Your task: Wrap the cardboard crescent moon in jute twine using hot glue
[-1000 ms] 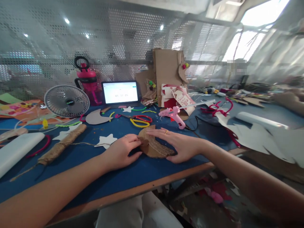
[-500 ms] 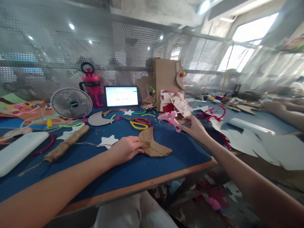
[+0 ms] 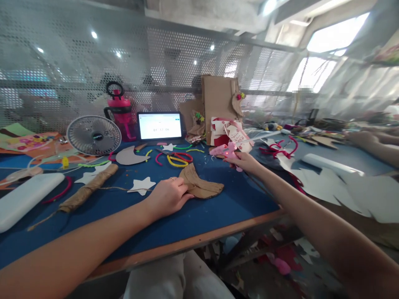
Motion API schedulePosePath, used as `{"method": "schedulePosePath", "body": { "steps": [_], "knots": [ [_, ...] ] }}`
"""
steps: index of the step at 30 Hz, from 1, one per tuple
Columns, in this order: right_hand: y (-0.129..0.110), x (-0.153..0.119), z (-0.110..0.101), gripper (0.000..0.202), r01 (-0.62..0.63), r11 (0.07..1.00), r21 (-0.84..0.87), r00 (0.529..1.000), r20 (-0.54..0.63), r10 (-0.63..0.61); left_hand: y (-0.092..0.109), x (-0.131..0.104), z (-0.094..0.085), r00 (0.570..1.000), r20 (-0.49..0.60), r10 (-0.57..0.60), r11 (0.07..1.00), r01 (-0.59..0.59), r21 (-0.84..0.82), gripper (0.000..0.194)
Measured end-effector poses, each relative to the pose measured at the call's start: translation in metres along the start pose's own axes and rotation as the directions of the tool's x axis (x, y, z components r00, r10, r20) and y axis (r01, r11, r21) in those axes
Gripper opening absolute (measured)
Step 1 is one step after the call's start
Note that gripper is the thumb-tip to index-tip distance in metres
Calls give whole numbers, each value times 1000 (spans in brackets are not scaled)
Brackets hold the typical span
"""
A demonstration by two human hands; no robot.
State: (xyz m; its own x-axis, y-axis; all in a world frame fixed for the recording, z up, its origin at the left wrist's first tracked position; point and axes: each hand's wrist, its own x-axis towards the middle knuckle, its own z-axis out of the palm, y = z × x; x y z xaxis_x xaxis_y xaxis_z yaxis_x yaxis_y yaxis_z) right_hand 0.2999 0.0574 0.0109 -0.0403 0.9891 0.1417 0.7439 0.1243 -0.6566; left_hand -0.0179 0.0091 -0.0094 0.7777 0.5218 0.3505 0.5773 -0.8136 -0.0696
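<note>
A pink hot glue gun [image 3: 230, 151] with a clear glue stick out of its back is gripped by its handle in my right hand [image 3: 247, 162]. Its nozzle points left, just over the blue tabletop. My left hand [image 3: 171, 194] pinches the left part of a brown crescent of cardboard [image 3: 204, 186]. From a roll of twine [image 3: 90, 189] on the left, a thin string runs across to my left fingers, which hide its end. A white paper star [image 3: 142, 186] lies under that string. Behind the crescent rest scissors [image 3: 180, 159] with red and yellow handles.
A grey crescent [image 3: 132, 155], a small fan [image 3: 94, 135], a pink bottle [image 3: 120, 110] and a tablet [image 3: 159, 126] stand or lie behind. White paper scraps [image 3: 349, 189] and pink pipe cleaners [image 3: 285, 148] are at right. Another person's hand [image 3: 361, 138] is at far right.
My right hand has closed round the glue gun's handle, and the gun sits slightly higher and turned. The brown crescent has shifted a little up and left with my left hand still on it.
</note>
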Motion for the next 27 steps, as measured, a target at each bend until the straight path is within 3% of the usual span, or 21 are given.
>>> {"method": "schedulePosePath", "body": {
  "steps": [5,10,18,27],
  "knots": [
    [-33,-45,-21,45,40,996,84,991,125,-51,-8,0,5,1000,-24,16,1000,-16,-22,31],
    [-56,-79,-22,46,87,995,52,975,199,-95,-13,1,5,998,-43,45,998,-47,-46,29],
    [-68,-87,-4,49,290,906,-308,946,234,-223,-17,2,6,994,-80,74,993,-81,-81,25],
    [-77,-88,5,47,315,829,-462,945,236,-228,-17,1,8,995,-71,71,993,-77,-89,26]
  ]
}}
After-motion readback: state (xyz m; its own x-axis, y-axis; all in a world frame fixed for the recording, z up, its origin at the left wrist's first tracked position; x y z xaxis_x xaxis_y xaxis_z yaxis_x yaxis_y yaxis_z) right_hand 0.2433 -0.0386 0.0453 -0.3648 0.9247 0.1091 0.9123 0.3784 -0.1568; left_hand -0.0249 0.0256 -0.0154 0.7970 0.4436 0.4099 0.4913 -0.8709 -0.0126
